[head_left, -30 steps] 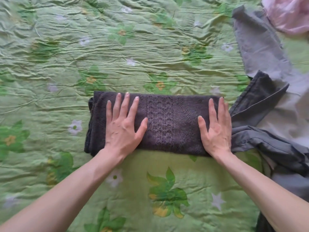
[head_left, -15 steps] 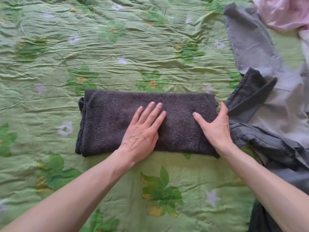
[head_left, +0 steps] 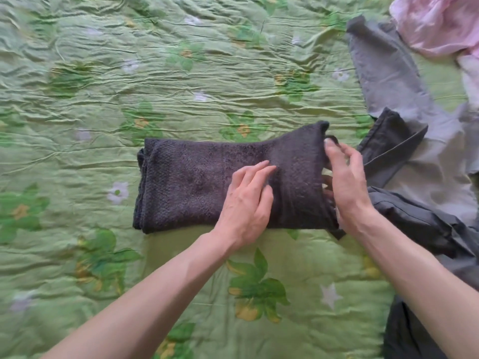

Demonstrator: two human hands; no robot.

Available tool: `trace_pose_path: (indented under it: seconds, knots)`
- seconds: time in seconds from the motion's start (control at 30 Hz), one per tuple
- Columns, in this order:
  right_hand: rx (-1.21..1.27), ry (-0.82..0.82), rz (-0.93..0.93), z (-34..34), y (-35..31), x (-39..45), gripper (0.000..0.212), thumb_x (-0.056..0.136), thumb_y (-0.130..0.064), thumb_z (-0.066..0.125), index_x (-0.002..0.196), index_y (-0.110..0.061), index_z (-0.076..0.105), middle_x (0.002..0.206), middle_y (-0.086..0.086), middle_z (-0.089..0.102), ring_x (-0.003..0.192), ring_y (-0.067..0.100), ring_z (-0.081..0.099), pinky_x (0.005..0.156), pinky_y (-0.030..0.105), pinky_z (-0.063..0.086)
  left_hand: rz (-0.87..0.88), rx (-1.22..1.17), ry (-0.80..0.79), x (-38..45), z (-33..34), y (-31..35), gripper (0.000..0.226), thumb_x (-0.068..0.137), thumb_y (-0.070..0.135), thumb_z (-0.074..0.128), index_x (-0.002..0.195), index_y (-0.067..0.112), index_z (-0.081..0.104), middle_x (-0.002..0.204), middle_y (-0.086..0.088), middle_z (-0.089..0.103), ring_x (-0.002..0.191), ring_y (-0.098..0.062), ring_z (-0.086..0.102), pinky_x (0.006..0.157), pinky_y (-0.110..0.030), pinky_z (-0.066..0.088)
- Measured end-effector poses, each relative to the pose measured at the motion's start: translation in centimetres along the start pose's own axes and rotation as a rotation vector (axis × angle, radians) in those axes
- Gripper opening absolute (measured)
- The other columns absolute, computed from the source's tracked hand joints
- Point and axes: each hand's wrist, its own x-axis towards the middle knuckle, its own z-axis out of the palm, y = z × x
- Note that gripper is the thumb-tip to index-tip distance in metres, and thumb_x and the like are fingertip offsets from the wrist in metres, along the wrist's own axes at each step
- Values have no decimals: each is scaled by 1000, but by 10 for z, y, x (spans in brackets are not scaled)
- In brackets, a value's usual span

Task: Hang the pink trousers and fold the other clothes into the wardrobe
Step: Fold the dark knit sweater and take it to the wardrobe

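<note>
Two hands working the folded dark knit garment, which is lying mid-bedspread. Left hand is pressing flat on its centre, fingers loose. Right hand is pinching and lifting its right end. Pink trousers are lying far upper right of it, grey clothes between.

Even, soft daylight; bright, no glare. Faint shadow under forearms at 6 o'clock on the quilt. Centre fairly sharp; slight motion blur on right hand. Pink cloth at 1 o'clock soft, washed out. Wide-angle stretch toward edges.
</note>
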Motion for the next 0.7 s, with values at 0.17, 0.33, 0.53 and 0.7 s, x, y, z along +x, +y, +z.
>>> trace_pose_path:
  seconds: [0.17,0.33,0.53,0.7]
  knots:
    - [173,-247,79,34,-21,-32,55,106,-57,40,146,-21,48,127,5,72,104,24,76,80,39,62,-301,-580,45,-12,-28,34,49,106,53,47,142,21,50,127,15,65,115,18,57,93,-2,39]
    - [173,-469,24,77,-26,-51,42,111,-37,38,144,-17,54,141,-1,64,115,17,72,88,32,62,-448,-622,253,-13,-70,2,43,81,28,73,122,21,62,112,6,77,107,-6,72,102,-35,56]
    - [-452,-263,-621,96,-1,-35,40,109,-30,49,148,-23,52,152,-5,51,139,8,50,113,38,46,-499,-634,225,-28,-124,-54,36,80,8,59,113,18,66,108,-1,78,100,-17,71,88,-34,57]
    - [-880,-330,-627,147,39,-34,68,100,-65,28,163,-40,19,174,-5,6,160,20,4,129,43,11,-616,-568,445,-31,-137,-79,33,92,-5,54,119,14,61,106,-2,74,89,-11,65,78,-24,53]
